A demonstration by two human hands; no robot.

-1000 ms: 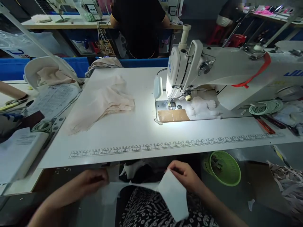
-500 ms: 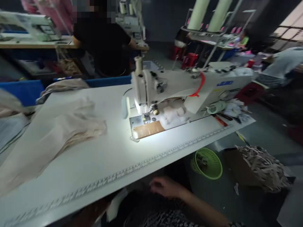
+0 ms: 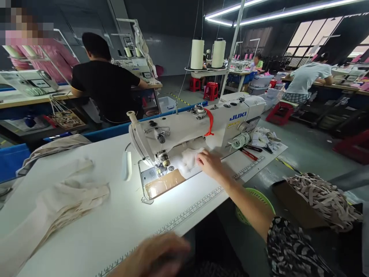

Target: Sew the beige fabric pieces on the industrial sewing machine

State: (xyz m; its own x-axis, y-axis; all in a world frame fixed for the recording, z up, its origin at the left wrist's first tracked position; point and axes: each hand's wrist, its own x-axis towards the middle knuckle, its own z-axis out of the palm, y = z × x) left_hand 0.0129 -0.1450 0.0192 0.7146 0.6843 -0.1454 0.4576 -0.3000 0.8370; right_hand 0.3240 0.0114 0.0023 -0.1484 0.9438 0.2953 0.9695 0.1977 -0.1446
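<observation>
My right hand (image 3: 209, 163) reaches across the white table (image 3: 115, 223) to a small heap of white fabric pieces (image 3: 188, 161) under the arm of the white Juki sewing machine (image 3: 198, 125). Its fingers curl onto the heap's right side. My left hand (image 3: 161, 256) is low at the table's near edge, blurred by motion, so its fingers are unclear. A pile of beige fabric (image 3: 54, 204) lies on the left of the table. A brown card (image 3: 163, 183) lies lit in front of the needle.
A green basket (image 3: 261, 198) sits beside my right arm below the table. A box of beige strips (image 3: 319, 198) stands at the right. Elastic coil and red tools (image 3: 245, 146) lie by the machine. A person in black (image 3: 106, 88) sits behind; another person (image 3: 305, 79) works far right.
My right hand has risen from my lap and reached onto the white pieces by the machine. The white piece I held in both hands is out of sight. The view has swung up and right.
</observation>
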